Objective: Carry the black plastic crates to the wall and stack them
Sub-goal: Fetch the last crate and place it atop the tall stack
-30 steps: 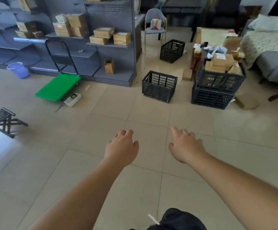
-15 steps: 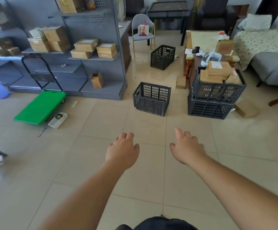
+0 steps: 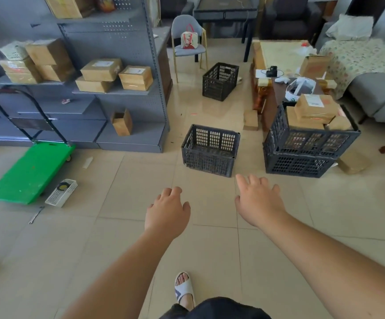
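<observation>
Crate (image 3: 210,150) seen ahead, untouched, long side faced. Right grip (image 3: 259,201) held nearer crate, left grip (image 3: 167,210) further back. Both released, nothing grasped.

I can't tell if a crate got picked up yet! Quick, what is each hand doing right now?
Left hand: grip open, fingers loosely curled, holding nothing.
Right hand: grip open, fingers spread, holding nothing.

tiled floor (image 3: 94,249) | empty crate (image 3: 209,155) | two-crate stack (image 3: 299,165) | far crate (image 3: 220,81) | green trolley (image 3: 30,171)
</observation>
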A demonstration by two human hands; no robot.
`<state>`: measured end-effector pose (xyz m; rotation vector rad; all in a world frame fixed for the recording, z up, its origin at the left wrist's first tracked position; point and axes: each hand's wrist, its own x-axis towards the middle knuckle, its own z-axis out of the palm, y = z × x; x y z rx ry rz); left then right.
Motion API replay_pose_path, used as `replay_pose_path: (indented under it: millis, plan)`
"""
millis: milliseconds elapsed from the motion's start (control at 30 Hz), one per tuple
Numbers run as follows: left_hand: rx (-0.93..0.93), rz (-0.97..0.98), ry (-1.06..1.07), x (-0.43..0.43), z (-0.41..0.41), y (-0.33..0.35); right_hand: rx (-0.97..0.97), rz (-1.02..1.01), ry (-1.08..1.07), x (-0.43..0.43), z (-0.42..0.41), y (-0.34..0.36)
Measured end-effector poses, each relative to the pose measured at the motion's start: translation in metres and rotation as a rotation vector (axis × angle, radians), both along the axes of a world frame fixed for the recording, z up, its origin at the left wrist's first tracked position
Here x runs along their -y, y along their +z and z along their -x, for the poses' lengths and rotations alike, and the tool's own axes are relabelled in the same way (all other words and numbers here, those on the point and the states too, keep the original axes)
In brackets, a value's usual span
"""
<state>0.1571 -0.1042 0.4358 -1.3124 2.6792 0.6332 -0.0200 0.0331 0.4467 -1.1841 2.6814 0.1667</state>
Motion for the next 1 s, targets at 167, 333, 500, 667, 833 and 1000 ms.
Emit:
replay_pose_path:
  millis: [167,333,500,667,833,1000]
  plan:
    - [0.033,0.013,-0.094,0.095,0.041,0.008,0.009,-0.004,-0.128,0.075,0.031,0.0]
    - [0.055,0.007,-0.155,0.16,0.089,0.01,0.048,-0.013,-0.21,0.126,0.065,-0.005]
    - [0.09,0.011,-0.188,0.21,0.146,0.001,0.084,-0.023,-0.257,0.176,0.119,-0.018]
    - [0.123,0.027,-0.198,0.256,0.226,-0.007,0.129,-0.009,-0.281,0.219,0.197,-0.034]
    - [0.153,0.008,-0.167,0.296,0.312,-0.013,0.191,0.0,-0.287,0.257,0.288,-0.048]
    - [0.184,-0.043,-0.137,0.334,0.373,-0.021,0.207,-0.048,-0.316,0.297,0.363,-0.057]
